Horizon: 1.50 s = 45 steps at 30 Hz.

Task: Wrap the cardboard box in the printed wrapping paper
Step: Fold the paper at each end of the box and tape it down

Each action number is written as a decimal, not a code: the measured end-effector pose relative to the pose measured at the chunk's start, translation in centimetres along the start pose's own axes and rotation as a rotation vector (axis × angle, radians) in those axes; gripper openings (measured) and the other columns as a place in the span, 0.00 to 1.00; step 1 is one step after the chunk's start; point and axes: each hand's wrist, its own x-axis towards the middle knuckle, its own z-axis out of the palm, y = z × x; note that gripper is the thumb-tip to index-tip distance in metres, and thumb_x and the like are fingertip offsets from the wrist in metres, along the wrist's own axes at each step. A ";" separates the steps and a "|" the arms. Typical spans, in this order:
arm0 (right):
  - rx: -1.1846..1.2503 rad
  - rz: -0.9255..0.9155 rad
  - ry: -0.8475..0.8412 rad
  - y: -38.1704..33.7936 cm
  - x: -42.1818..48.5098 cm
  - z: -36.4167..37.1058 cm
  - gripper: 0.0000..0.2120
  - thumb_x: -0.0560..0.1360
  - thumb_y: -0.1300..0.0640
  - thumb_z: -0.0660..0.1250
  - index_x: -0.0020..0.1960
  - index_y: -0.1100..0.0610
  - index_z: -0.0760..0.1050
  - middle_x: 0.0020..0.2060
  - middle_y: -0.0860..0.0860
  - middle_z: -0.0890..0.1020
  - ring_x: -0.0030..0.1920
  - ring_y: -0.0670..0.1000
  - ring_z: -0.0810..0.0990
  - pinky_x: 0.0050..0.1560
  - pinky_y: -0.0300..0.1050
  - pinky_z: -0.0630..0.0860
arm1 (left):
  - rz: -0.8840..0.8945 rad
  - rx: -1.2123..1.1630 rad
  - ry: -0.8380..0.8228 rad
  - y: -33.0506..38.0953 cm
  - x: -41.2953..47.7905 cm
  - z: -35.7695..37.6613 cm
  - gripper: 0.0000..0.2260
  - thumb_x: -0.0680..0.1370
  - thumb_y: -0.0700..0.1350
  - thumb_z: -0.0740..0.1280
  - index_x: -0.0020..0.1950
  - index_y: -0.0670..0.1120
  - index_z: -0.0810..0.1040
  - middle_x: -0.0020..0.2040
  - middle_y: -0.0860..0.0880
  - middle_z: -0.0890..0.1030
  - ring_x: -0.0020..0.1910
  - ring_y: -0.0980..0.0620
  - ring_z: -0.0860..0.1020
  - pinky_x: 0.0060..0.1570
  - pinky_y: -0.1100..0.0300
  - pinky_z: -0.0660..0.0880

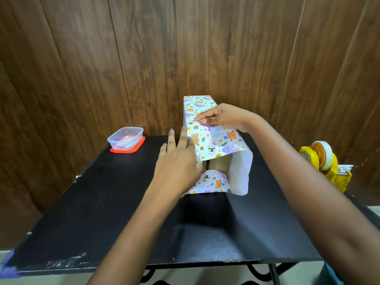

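A long cardboard box (pixel 219 164) lies lengthwise on the black table (pixel 115 202), covered on top and sides by printed wrapping paper (pixel 218 140) with bears and rainbows. Its near end is open, and brown cardboard shows between loose flaps. A white flap stands out on the right and a printed flap lies folded at the bottom. My left hand (pixel 176 163) lies flat against the box's left side, fingers apart. On top of the box my right hand (pixel 224 117) presses its fingertips on the paper seam.
A clear plastic container (pixel 125 138) on a red lid sits at the table's far left. A yellow tape dispenser (pixel 322 161) stands off the table's right edge. A wood-panelled wall rises right behind the table.
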 end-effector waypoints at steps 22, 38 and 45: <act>-0.195 -0.001 -0.056 2.9 -3.0 -1.5 0.29 0.76 0.56 0.67 0.74 0.50 0.61 0.75 0.46 0.58 0.75 0.47 0.56 0.74 0.46 0.55 | 0.288 0.045 -0.155 -0.7 9.5 -0.7 0.27 0.81 0.46 0.59 0.77 0.50 0.51 0.77 0.51 0.55 0.75 0.53 0.56 0.72 0.55 0.49; -0.735 0.025 0.095 2.2 -3.2 1.1 0.45 0.71 0.59 0.73 0.77 0.53 0.47 0.76 0.48 0.54 0.76 0.48 0.52 0.71 0.42 0.57 | 0.289 0.353 0.116 0.1 7.8 1.5 0.37 0.74 0.48 0.68 0.76 0.44 0.51 0.75 0.46 0.60 0.72 0.47 0.62 0.66 0.50 0.62; -0.627 0.025 0.155 2.2 -3.3 1.2 0.45 0.69 0.60 0.74 0.77 0.54 0.49 0.75 0.50 0.59 0.74 0.51 0.59 0.68 0.42 0.62 | 0.330 0.417 0.148 -0.1 7.9 1.7 0.39 0.74 0.50 0.69 0.76 0.46 0.48 0.74 0.44 0.60 0.70 0.43 0.65 0.58 0.51 0.65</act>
